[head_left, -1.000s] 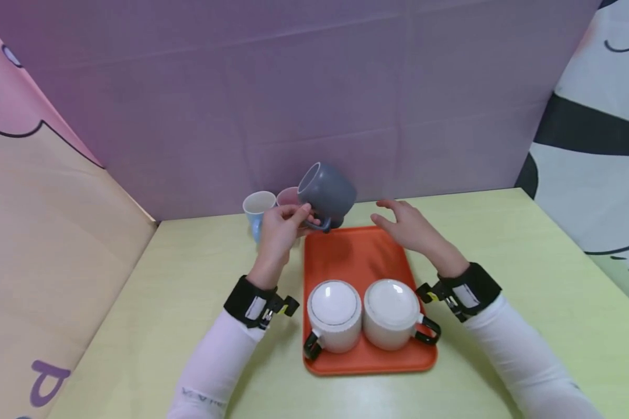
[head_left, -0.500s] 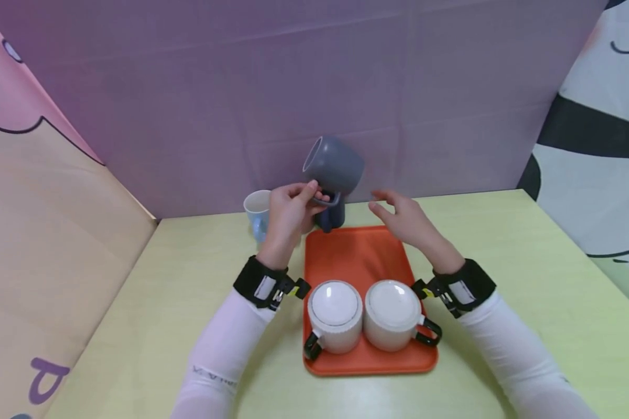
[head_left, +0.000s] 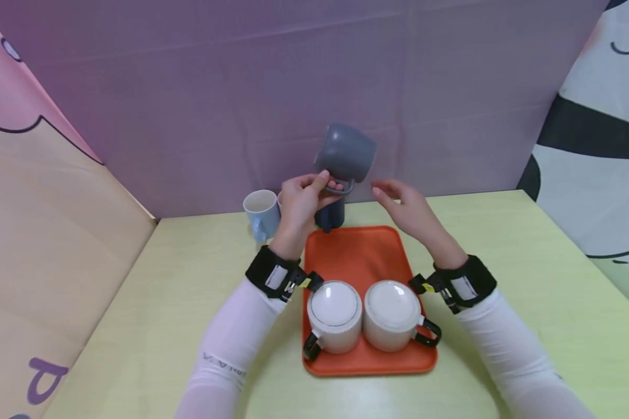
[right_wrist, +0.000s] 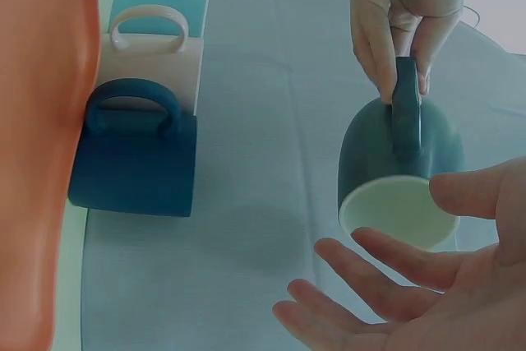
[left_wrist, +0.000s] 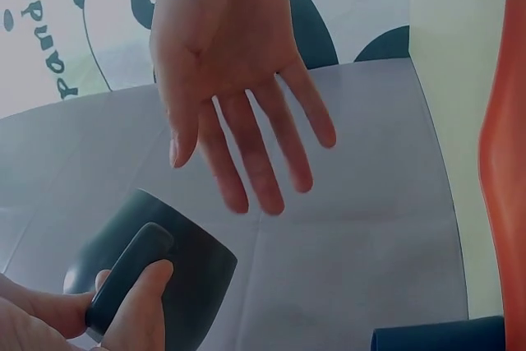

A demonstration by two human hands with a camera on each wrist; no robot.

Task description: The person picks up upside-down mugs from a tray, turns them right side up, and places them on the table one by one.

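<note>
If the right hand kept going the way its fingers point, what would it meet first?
Most likely the grey mug that the left hand holds up by its handle. The right hand is open, fingers aimed at it, though the exact depth is unclear.

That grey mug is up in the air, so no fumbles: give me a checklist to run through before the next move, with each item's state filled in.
1. Left hand grips the grey mug by its handle: ok, fingers and thumb are curled round the handle.
2. Right hand ready to take the mug: ok, open beside the mug, not touching it.
3. Mug holds nothing that could spill: ok, the right wrist view shows a bare pale inside.
4. Free room on the orange tray: ok, the far half is bare behind the two white mugs turned upside down.
5. Path clear of the dark blue mug standing behind the tray: cannot tell, it sits right under the lifted mug.
</note>
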